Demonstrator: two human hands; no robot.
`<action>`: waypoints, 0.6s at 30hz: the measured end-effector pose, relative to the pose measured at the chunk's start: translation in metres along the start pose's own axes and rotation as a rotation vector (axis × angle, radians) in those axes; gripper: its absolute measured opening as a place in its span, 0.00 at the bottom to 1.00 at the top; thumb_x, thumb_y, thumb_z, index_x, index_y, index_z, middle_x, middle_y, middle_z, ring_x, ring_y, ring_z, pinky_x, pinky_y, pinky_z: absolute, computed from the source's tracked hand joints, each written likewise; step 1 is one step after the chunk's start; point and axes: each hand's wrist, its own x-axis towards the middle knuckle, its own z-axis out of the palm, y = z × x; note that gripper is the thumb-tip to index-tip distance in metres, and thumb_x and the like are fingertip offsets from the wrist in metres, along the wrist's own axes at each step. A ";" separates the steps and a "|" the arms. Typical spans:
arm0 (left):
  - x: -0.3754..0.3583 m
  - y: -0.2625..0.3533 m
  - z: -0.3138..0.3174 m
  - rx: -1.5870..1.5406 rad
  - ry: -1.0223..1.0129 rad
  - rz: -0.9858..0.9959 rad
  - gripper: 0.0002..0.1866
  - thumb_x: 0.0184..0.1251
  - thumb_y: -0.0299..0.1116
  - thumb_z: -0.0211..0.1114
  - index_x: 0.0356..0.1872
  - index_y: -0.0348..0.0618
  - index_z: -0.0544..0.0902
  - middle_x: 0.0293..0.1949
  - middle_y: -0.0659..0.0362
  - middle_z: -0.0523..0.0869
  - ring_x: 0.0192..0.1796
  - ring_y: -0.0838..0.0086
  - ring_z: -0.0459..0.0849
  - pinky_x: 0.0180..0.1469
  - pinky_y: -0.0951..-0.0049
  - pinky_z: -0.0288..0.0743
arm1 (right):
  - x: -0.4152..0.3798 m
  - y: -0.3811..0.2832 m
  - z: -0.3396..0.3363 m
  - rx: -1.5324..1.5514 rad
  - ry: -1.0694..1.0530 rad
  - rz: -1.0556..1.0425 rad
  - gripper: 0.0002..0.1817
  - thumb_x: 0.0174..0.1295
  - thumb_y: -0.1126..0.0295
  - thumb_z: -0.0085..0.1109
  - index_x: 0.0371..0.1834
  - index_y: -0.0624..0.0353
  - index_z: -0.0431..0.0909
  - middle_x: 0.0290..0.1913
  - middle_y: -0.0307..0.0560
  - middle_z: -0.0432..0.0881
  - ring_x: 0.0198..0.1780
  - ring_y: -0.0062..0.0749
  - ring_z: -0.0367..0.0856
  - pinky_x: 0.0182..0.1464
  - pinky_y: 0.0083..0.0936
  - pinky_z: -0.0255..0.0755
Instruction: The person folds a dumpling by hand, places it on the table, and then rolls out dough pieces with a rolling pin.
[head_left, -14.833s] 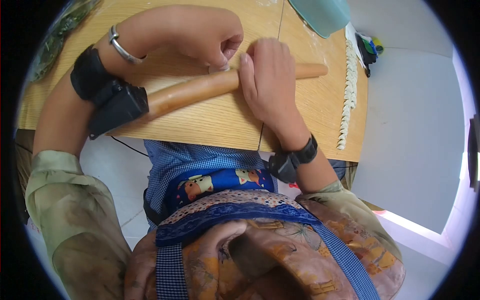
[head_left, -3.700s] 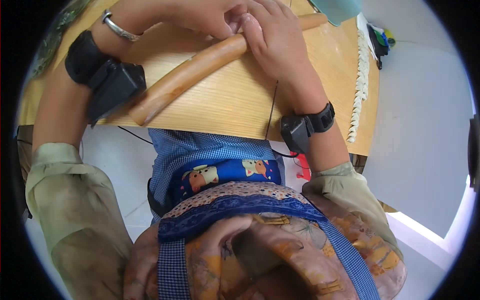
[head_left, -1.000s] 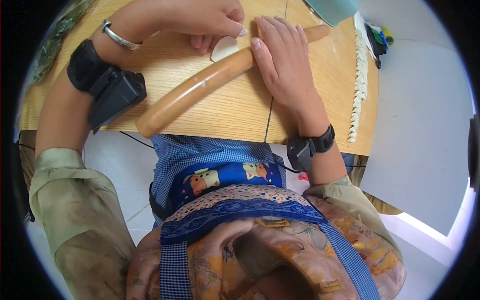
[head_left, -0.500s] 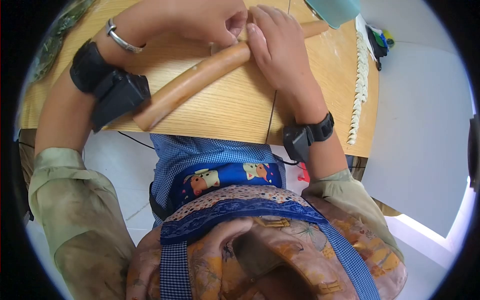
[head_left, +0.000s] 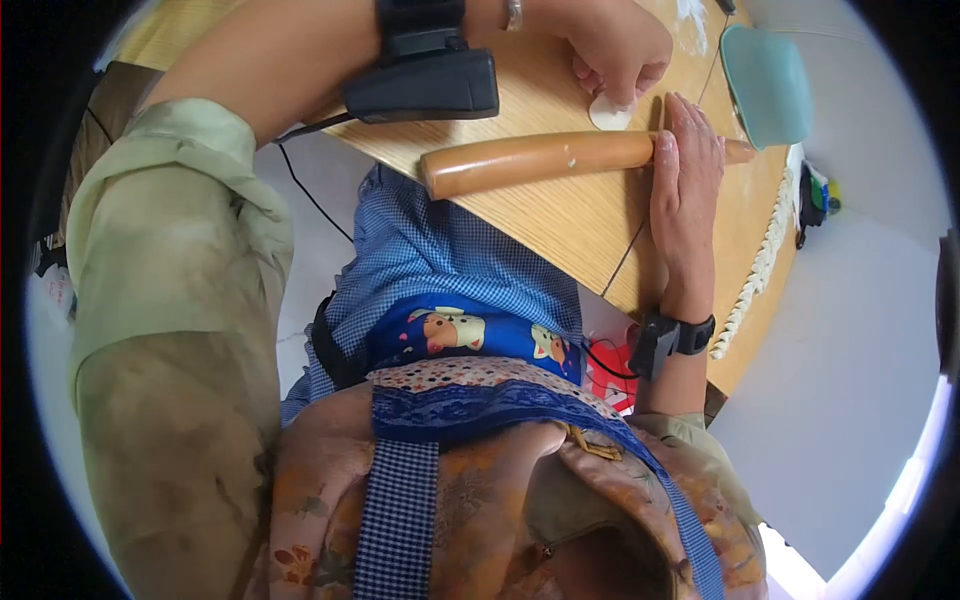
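Observation:
My left hand [head_left: 625, 50] has its fingers closed on the edge of a small round dough wrapper [head_left: 610, 114], which touches the wooden table. Under my right hand [head_left: 690, 170] runs a light brown wooden rolling pin [head_left: 540, 162]. The right fingers and thumb wrap over it near its narrower right end, beside the dough. The pin's thick left end reaches the table's near edge. My right palm hides a stretch of the pin.
A pale green plastic container [head_left: 768, 85] stands just beyond the pin's right end. Along the right table edge lies a row of overlapping white dough pieces [head_left: 755, 270]. White flour [head_left: 692, 25] dusts the table [head_left: 560, 230]. A black cable [head_left: 315, 205] hangs below the left forearm.
The view has shifted, with the table now angled. The dough wrapper shows clearly below my left fingers, and the pin lies more level. My right hand is still on the pin.

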 end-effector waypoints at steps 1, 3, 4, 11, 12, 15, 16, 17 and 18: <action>0.000 0.000 0.000 -0.002 0.011 0.002 0.08 0.57 0.28 0.69 0.32 0.31 0.87 0.23 0.54 0.85 0.26 0.70 0.80 0.31 0.66 0.73 | 0.004 0.000 0.001 0.007 -0.005 0.013 0.26 0.83 0.57 0.42 0.75 0.60 0.72 0.73 0.58 0.74 0.79 0.54 0.65 0.82 0.56 0.45; -0.002 0.000 -0.001 -0.017 -0.034 0.043 0.08 0.59 0.27 0.69 0.29 0.31 0.87 0.22 0.55 0.84 0.25 0.69 0.79 0.30 0.66 0.72 | 0.015 0.003 0.005 0.013 0.003 -0.012 0.25 0.83 0.57 0.42 0.73 0.61 0.73 0.71 0.58 0.76 0.76 0.55 0.67 0.80 0.55 0.49; -0.002 0.001 0.001 -0.021 -0.021 0.039 0.08 0.59 0.27 0.69 0.29 0.31 0.87 0.22 0.55 0.84 0.25 0.69 0.79 0.30 0.66 0.72 | 0.021 0.005 0.007 0.022 0.016 -0.027 0.25 0.83 0.57 0.42 0.70 0.61 0.75 0.69 0.58 0.78 0.74 0.55 0.70 0.79 0.53 0.53; -0.002 0.002 0.002 0.119 0.005 -0.040 0.08 0.60 0.28 0.68 0.31 0.30 0.89 0.21 0.56 0.83 0.26 0.68 0.77 0.31 0.65 0.71 | 0.055 0.009 0.009 0.062 -0.066 -0.119 0.22 0.83 0.61 0.41 0.65 0.62 0.79 0.64 0.60 0.80 0.68 0.55 0.74 0.72 0.46 0.63; -0.001 0.000 0.000 0.080 -0.020 -0.063 0.08 0.60 0.28 0.68 0.32 0.31 0.89 0.22 0.56 0.83 0.26 0.68 0.78 0.31 0.65 0.71 | 0.056 0.007 0.009 0.055 -0.064 -0.101 0.22 0.83 0.61 0.41 0.65 0.62 0.79 0.64 0.60 0.81 0.68 0.55 0.75 0.72 0.46 0.63; -0.004 -0.004 -0.002 0.058 -0.003 0.112 0.09 0.61 0.29 0.68 0.33 0.31 0.88 0.23 0.56 0.84 0.26 0.68 0.78 0.31 0.65 0.71 | 0.047 0.001 0.008 0.066 -0.036 -0.066 0.22 0.83 0.61 0.41 0.66 0.62 0.78 0.65 0.60 0.80 0.69 0.55 0.74 0.73 0.47 0.61; -0.004 -0.002 -0.002 0.058 -0.001 0.110 0.09 0.61 0.29 0.68 0.33 0.31 0.88 0.23 0.56 0.84 0.26 0.68 0.78 0.31 0.65 0.71 | 0.041 0.000 0.006 0.084 -0.013 -0.041 0.22 0.83 0.61 0.41 0.67 0.62 0.77 0.66 0.60 0.80 0.70 0.55 0.73 0.74 0.48 0.60; -0.002 0.001 -0.001 0.144 -0.007 0.061 0.09 0.61 0.29 0.68 0.33 0.31 0.88 0.24 0.56 0.85 0.26 0.69 0.78 0.30 0.66 0.71 | 0.034 0.000 0.004 0.084 -0.013 -0.043 0.22 0.83 0.61 0.41 0.67 0.62 0.77 0.66 0.60 0.80 0.70 0.55 0.73 0.74 0.48 0.60; 0.000 0.002 -0.001 0.229 -0.015 0.013 0.09 0.61 0.29 0.69 0.33 0.30 0.88 0.24 0.56 0.85 0.26 0.69 0.78 0.30 0.66 0.72 | 0.026 0.002 0.002 0.049 -0.016 -0.044 0.23 0.82 0.61 0.42 0.70 0.62 0.76 0.68 0.60 0.78 0.73 0.56 0.70 0.76 0.49 0.58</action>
